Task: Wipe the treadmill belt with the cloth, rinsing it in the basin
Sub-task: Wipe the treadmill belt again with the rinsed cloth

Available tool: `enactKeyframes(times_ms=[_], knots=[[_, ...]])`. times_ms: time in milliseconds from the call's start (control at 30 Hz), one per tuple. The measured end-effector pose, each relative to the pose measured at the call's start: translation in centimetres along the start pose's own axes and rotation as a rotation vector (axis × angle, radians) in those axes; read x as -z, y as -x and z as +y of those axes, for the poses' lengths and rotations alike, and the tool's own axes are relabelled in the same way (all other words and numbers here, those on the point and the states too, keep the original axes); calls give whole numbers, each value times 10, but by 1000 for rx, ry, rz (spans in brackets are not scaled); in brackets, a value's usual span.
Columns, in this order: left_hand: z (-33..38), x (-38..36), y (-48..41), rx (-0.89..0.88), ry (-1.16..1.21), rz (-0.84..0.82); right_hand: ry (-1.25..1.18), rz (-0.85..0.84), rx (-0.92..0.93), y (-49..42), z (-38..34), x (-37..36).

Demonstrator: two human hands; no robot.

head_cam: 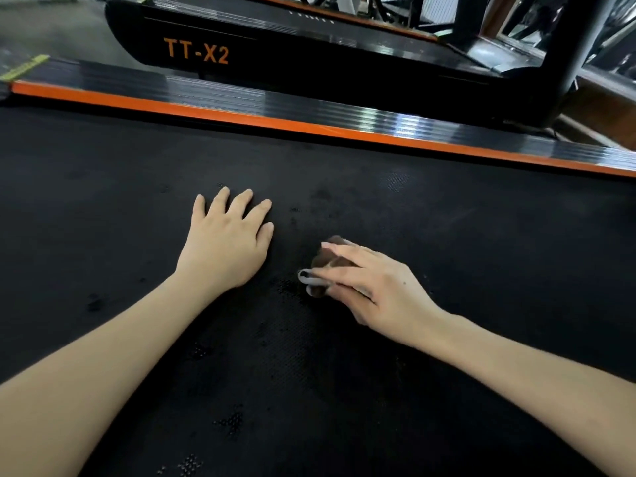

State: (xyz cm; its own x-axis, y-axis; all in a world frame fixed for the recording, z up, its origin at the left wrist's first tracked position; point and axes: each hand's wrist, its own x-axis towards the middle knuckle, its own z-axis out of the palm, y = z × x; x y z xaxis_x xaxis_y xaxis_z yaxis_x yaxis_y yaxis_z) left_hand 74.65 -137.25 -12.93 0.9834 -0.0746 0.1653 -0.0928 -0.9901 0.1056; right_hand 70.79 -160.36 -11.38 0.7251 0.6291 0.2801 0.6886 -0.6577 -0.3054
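Facing orange "TT-X2" lettering on a second treadmill (196, 53) at upper left, beyond the orange-edged side rail (241, 111). Resting the left hand (227, 242) palm down on the black treadmill belt (481, 242), fingers straight and slightly apart. Just to its right, pressing a small bunched brown cloth (325, 265) onto the middle of the belt with the right hand (375, 287), fingers curled over it and clamping it against the thumb. Looking past a dark upright post (581, 39) at far right.
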Motion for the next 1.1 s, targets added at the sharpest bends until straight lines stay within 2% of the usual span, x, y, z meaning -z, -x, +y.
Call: enactKeyframes(times_ms=[67,100,233,300,367,467,533,633,767,867,967,1100], knots=[[0,0,0,3,-7,-14,36,14,-9,-21,19,3],[-1,0,0,6,-6,-23,72,32,-77,-39,35,4],[1,0,0,11,-4,-20,187,180,-504,-116,100,-3],[1,1,-1,15,-13,-6,221,243,-615,-141,100,-11],[2,2,-2,11,-17,-19,227,228,-577,-147,79,-20],[2,1,-1,6,-12,-11,163,140,-255,-133,39,-33],[0,1,-1,5,-1,-16,127,98,-164,-127,28,-33],[-5,1,0,-5,22,-26,185,109,-238,-132,58,-16],[-2,-2,0,-7,1,-19,309,264,-700,-136,142,7],[0,-4,-1,2,0,-16,306,340,-865,-160,153,-2],[0,-5,-2,-2,-1,2,271,338,-785,-203,127,-20],[-1,-5,-2,-2,-6,3,193,253,-486,-245,71,-57]])
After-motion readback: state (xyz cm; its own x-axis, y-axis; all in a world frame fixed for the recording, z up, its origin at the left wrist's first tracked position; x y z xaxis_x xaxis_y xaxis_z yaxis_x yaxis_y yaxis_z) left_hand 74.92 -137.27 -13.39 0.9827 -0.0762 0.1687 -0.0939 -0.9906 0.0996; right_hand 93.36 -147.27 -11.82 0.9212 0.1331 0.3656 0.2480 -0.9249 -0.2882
